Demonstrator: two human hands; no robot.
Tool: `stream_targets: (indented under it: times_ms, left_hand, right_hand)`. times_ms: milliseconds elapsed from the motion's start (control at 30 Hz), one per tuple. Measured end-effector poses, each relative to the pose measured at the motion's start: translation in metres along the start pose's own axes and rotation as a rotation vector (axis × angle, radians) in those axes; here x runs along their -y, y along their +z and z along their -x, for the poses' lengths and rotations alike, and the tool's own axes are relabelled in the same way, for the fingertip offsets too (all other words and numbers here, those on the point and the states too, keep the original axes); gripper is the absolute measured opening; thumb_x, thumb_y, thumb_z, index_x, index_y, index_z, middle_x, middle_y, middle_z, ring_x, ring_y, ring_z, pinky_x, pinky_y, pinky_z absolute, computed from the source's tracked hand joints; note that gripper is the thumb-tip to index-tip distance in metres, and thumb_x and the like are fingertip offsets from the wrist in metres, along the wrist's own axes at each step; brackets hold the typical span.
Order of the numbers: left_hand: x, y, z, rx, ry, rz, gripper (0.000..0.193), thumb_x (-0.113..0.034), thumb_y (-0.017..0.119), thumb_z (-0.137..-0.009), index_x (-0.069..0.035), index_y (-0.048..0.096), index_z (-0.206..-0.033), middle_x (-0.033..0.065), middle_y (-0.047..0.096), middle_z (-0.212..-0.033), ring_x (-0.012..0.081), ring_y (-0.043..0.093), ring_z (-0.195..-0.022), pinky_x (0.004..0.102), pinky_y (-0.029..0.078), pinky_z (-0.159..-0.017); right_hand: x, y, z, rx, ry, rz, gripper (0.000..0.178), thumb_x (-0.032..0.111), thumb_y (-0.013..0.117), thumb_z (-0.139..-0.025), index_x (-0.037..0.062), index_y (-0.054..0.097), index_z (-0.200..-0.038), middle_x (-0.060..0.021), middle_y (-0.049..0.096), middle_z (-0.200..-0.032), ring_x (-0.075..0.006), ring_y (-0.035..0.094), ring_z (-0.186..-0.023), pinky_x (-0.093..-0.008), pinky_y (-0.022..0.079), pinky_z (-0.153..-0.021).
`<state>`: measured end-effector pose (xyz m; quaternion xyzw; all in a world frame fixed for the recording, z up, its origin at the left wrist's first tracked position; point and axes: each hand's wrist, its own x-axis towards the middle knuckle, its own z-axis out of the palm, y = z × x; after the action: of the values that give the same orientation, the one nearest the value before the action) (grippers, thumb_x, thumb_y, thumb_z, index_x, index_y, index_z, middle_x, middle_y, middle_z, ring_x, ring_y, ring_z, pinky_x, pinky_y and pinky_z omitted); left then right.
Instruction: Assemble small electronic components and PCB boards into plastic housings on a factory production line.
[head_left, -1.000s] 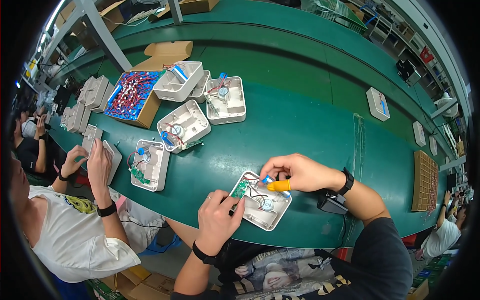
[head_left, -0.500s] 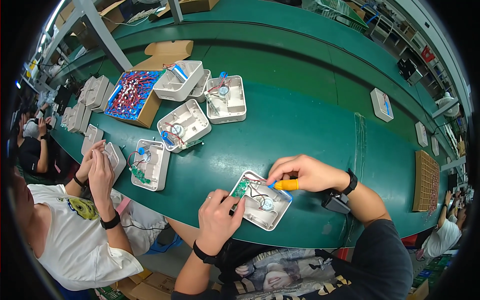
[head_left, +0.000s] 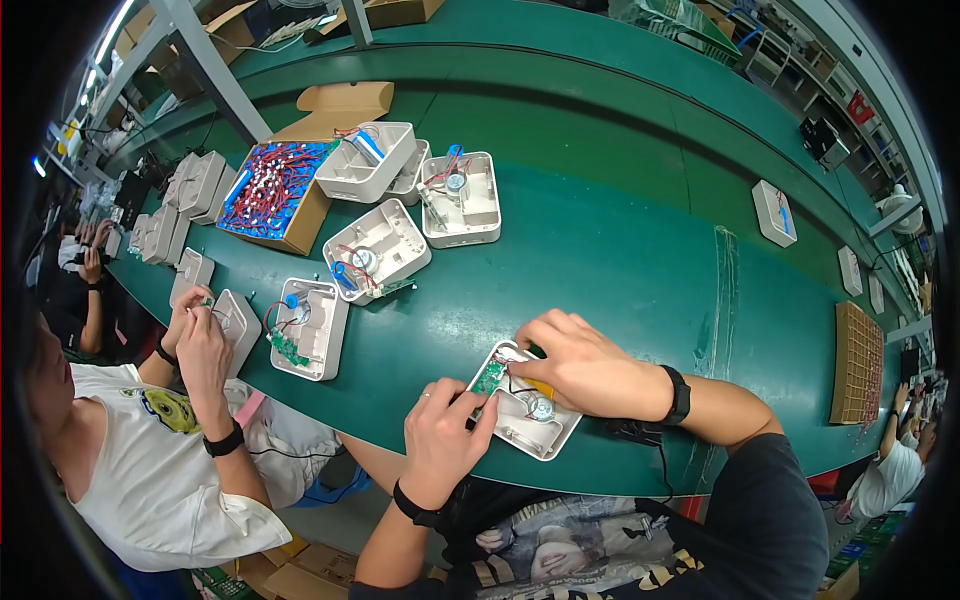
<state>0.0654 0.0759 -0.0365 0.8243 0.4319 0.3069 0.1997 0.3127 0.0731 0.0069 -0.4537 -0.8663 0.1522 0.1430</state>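
Note:
On the green table in front of me lies a white plastic housing (head_left: 535,438), open side up. Inside it are a green circuit board (head_left: 489,377), a round metal speaker (head_left: 541,408) and thin wires. My left hand (head_left: 447,430) is closed on the housing's left edge, its thumb reaching over the rim by the board. My right hand (head_left: 590,370) bends over the housing's far right part, fingers drawn together near the wires beside the board. A yellow finger cover (head_left: 540,387) shows partly beneath it. Whatever those fingertips pinch is hidden.
Several similar housings (head_left: 376,250) with wired parts stand to the left. Behind them is a cardboard box (head_left: 302,228) of blue, red-wired parts. A co-worker (head_left: 130,440) handles something at left. A partitioned tray (head_left: 853,365) sits far right; a black device (head_left: 636,432) lies under my right wrist.
My right hand has moved left and turned over the housing, toward the board. The blue part it held at the right rim is now out of sight. My left hand stays at the housing's edge.

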Motion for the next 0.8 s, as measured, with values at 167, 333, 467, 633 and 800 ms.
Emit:
stream_targets:
  times_ms: [167, 333, 467, 633, 800]
  left_hand:
    - [0.002, -0.001, 0.000, 0.000, 0.001, -0.004, 0.011, -0.011, 0.087, -0.085, -0.005, 0.077, -0.083, 0.0089, 0.066, -0.088, 0.0295, 0.068, -0.079, 0.0417, 0.056, -0.068]
    - [0.001, -0.001, 0.000, 0.001, 0.007, -0.006, 0.012, -0.011, 0.086, -0.087, -0.004, 0.077, -0.083, 0.0090, 0.066, -0.089, 0.0298, 0.068, -0.079, 0.0417, 0.056, -0.069]
    - [0.004, -0.019, -0.014, 0.100, 0.039, 0.116, 0.014, -0.012, 0.084, -0.089, -0.002, 0.076, -0.085, 0.0113, 0.069, -0.096, 0.0308, 0.069, -0.083, 0.0412, 0.057, -0.071]
    - [0.018, -0.054, -0.046, -0.037, 0.075, 0.036, 0.016, -0.012, 0.081, -0.093, 0.000, 0.074, -0.100, 0.0162, 0.072, -0.110, 0.0335, 0.072, -0.093, 0.0408, 0.059, -0.079]
    - [0.051, -0.056, -0.065, -0.159, -0.120, -0.277, 0.035, -0.016, 0.079, -0.094, 0.000, 0.066, -0.123, 0.0200, 0.070, -0.115, 0.0424, 0.071, -0.098, 0.0484, 0.059, -0.083]
  right_hand:
    - [-0.011, 0.014, 0.003, -0.184, -0.031, -0.189, 0.039, 0.007, 0.078, -0.090, 0.0068, 0.077, -0.129, -0.0111, 0.067, -0.124, -0.0306, 0.065, -0.118, -0.0408, 0.055, -0.096]
    - [-0.014, -0.005, 0.021, -0.033, 0.278, -0.424, 0.040, 0.009, 0.071, -0.094, 0.0066, 0.073, -0.134, -0.0208, 0.073, -0.114, -0.0383, 0.073, -0.103, -0.0470, 0.059, -0.087]
    - [-0.025, -0.010, 0.036, 0.227, 0.236, -0.295, 0.038, 0.012, 0.069, -0.096, 0.0069, 0.071, -0.134, -0.0241, 0.074, -0.091, -0.0444, 0.072, -0.080, -0.0516, 0.059, -0.076]
    - [-0.046, -0.022, 0.052, 0.052, 0.251, -0.258, 0.024, 0.014, 0.067, -0.097, 0.0064, 0.074, -0.119, -0.0231, 0.073, -0.083, -0.0470, 0.070, -0.077, -0.0524, 0.059, -0.073]
    - [-0.128, -0.058, 0.072, -0.276, 0.492, -0.160, 0.018, 0.013, 0.065, -0.097, 0.0013, 0.075, -0.107, -0.0257, 0.073, -0.090, -0.0479, 0.070, -0.085, -0.0477, 0.057, -0.074]
